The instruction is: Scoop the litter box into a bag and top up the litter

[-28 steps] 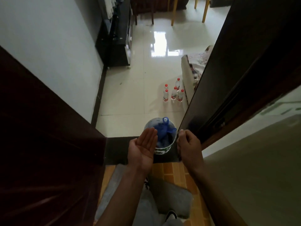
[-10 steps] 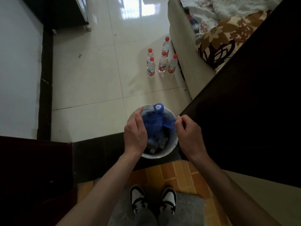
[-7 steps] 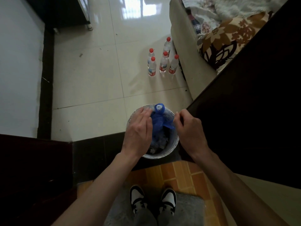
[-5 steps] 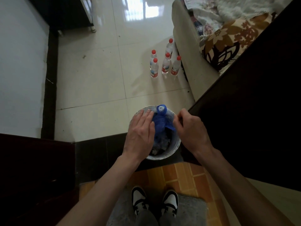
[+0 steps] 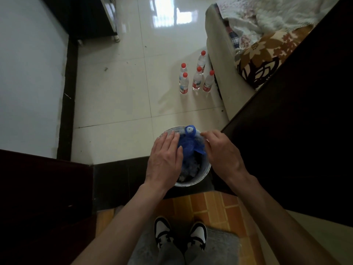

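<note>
A: Where is the knotted blue plastic bag (image 5: 188, 145) found?

B: It is seen inside the round white plastic bucket (image 5: 203, 174) on the floor at the doorway, its tied neck standing up at the far rim. Pale crumpled waste is seen beneath it; what fills the bag cannot be told.

A: What is changed from a second ago?

B: The left hand (image 5: 165, 158), then curled at the bag's side, is now laid flat with fingers spread, pressed on the bag and the near rim. The right hand (image 5: 221, 150) is kept at the far rim, fingers pinched narrowly; whether bag or liner is held cannot be told.

A: And for the task?

B: The bagging is judged done and the bag is being pushed down for disposal. No litter box is shown, so the topping-up is taken as outstanding.

A: Beyond the bucket?

B: Five clear red-capped water bottles (image 5: 196, 78) are stood well apart, beside a beige sofa (image 5: 219, 73).
</note>
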A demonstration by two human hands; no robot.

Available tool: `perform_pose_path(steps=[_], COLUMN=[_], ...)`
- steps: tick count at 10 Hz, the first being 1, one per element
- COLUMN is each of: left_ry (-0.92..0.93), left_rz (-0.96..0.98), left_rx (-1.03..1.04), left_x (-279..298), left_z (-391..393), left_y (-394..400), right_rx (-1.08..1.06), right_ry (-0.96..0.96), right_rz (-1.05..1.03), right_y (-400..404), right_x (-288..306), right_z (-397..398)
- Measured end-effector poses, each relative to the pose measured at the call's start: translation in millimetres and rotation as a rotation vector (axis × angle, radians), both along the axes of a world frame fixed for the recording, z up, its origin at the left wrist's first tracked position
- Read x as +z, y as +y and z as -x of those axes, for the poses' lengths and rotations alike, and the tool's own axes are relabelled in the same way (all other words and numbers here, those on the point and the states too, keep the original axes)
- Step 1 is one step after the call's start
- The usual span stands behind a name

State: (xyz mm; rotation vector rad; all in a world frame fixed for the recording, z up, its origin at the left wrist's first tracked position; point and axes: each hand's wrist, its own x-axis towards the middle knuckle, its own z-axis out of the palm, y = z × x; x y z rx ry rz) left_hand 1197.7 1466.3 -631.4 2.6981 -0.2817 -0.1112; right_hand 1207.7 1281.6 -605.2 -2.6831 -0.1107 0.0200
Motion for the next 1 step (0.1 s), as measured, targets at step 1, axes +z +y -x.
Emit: perform_pose_path(steps=[1], left_ry=[-0.003], left_rz=[-0.058], left_rx=[0.018], left_x=[18.7], left_z=[8.9], left_y=[-3.2], right_rx=[0.006], right_ry=[-0.056], right_rz=[0.029], right_y=[-0.1], right_x=[14.0], right_z=[6.7])
